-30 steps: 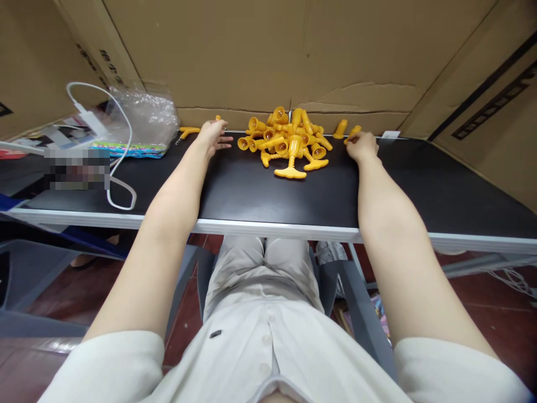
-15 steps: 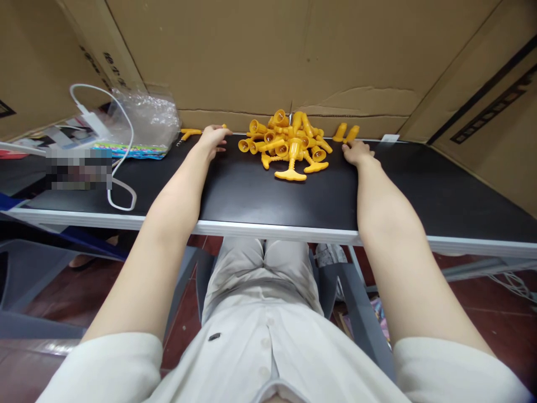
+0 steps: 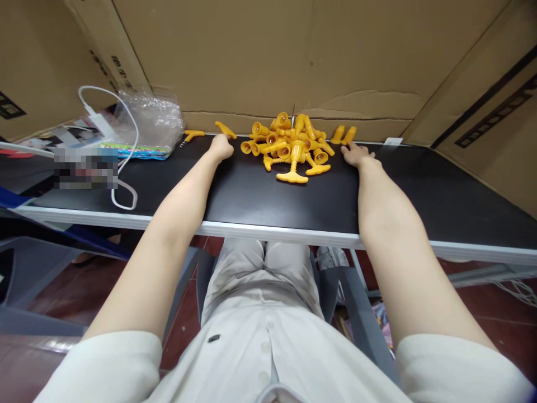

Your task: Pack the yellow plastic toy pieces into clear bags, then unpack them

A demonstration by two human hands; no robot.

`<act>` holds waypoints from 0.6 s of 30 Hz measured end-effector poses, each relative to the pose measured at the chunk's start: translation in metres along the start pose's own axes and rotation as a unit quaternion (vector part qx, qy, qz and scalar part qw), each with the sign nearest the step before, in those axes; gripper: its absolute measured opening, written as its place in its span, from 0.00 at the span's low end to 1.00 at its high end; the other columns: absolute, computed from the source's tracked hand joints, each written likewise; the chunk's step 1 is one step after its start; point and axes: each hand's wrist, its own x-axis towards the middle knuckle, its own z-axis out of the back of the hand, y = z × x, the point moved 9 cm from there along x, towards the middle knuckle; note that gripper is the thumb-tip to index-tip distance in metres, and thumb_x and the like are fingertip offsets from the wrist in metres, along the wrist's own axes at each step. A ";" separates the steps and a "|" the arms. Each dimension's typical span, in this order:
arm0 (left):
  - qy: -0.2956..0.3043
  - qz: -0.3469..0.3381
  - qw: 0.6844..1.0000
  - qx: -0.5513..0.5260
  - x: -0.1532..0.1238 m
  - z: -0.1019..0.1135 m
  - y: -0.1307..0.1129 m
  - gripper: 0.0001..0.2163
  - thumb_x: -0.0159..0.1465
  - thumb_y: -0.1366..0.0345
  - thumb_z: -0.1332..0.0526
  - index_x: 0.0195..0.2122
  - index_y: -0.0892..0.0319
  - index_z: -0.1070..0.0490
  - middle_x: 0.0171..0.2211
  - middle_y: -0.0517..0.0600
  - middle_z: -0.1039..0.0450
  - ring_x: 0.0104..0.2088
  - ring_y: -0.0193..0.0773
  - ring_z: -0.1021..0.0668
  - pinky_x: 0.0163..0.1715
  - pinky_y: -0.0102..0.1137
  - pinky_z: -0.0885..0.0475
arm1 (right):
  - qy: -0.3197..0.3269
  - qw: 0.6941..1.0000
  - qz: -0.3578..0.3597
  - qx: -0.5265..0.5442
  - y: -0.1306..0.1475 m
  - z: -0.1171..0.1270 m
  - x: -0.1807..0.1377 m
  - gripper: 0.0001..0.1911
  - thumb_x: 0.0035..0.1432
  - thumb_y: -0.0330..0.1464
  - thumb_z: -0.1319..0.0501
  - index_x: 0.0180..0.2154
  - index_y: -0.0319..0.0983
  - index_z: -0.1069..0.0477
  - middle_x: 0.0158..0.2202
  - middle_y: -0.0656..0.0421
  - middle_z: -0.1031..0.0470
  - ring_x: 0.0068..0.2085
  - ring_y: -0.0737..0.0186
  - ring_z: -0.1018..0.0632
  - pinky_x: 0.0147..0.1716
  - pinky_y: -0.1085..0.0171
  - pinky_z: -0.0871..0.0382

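My left hand [image 3: 222,148] is curled like a fist over the black table. Just behind it lies a yellow T-shaped corkscrew handle [image 3: 225,130]; whether the fingers touch it is hidden. Farther left rests another yellow corkscrew [image 3: 194,135] with its metal spiral showing. My right hand [image 3: 358,154] lies palm down with its fingers spread, holding nothing I can see. Two yellow tube-like sleeves [image 3: 343,135] stand side by side just beyond its fingertips. Between my hands sits a heap of yellow plastic corkscrew parts [image 3: 293,146], handles and hollow bell-mouthed sleeves together.
Clear plastic packaging [image 3: 151,120] and a white cable [image 3: 133,123] occupy the table's left end. Tall cardboard walls [image 3: 268,61] rise behind and at both sides. A small white tag [image 3: 393,141] lies at the back right. A metal edge [image 3: 277,230] runs along the front.
My left hand has drawn back slightly and curled up, leaving the yellow handle beyond it in full view. My right hand stays by the two sleeves. The whole view has shifted a little.
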 end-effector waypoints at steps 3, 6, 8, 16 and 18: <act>0.015 -0.017 0.995 0.100 -0.004 -0.004 -0.005 0.18 0.52 0.76 0.39 0.43 0.57 0.21 0.59 0.62 0.19 0.71 0.59 0.24 0.74 0.43 0.35 | -0.010 1.000 0.025 0.001 0.004 -0.001 0.001 0.32 0.80 0.43 0.52 0.77 0.41 0.37 0.79 0.41 0.39 0.80 0.39 0.40 0.77 0.28 0.51; 0.003 -0.024 0.995 0.099 -0.008 -0.005 -0.009 0.16 0.55 0.71 0.35 0.45 0.57 0.19 0.58 0.62 0.21 0.70 0.58 0.24 0.72 0.40 0.33 | -0.012 0.999 0.033 -0.007 0.005 -0.002 0.002 0.31 0.80 0.43 0.51 0.77 0.43 0.36 0.78 0.43 0.37 0.80 0.39 0.39 0.77 0.28 0.51; -0.006 -0.022 0.996 0.083 -0.008 -0.004 -0.008 0.14 0.57 0.64 0.30 0.45 0.59 0.19 0.54 0.61 0.21 0.72 0.58 0.26 0.71 0.38 0.33 | -0.010 0.999 0.029 -0.014 0.005 -0.003 0.003 0.30 0.80 0.42 0.51 0.76 0.44 0.34 0.77 0.44 0.35 0.79 0.39 0.37 0.77 0.29 0.49; -0.017 0.004 0.994 0.109 0.003 0.006 0.009 0.19 0.62 0.56 0.27 0.49 0.64 0.21 0.69 0.67 0.30 0.74 0.65 0.30 0.73 0.40 0.37 | -0.009 0.999 0.032 -0.023 0.012 0.001 -0.008 0.30 0.79 0.40 0.50 0.76 0.42 0.32 0.75 0.43 0.31 0.76 0.37 0.31 0.76 0.31 0.45; -0.025 0.023 0.988 0.150 0.005 0.014 0.015 0.21 0.64 0.58 0.27 0.53 0.66 0.21 0.73 0.71 0.36 0.75 0.66 0.31 0.73 0.42 0.37 | -0.008 0.999 0.028 -0.020 0.013 0.002 -0.010 0.30 0.79 0.39 0.50 0.76 0.42 0.32 0.75 0.44 0.31 0.76 0.38 0.31 0.76 0.33 0.45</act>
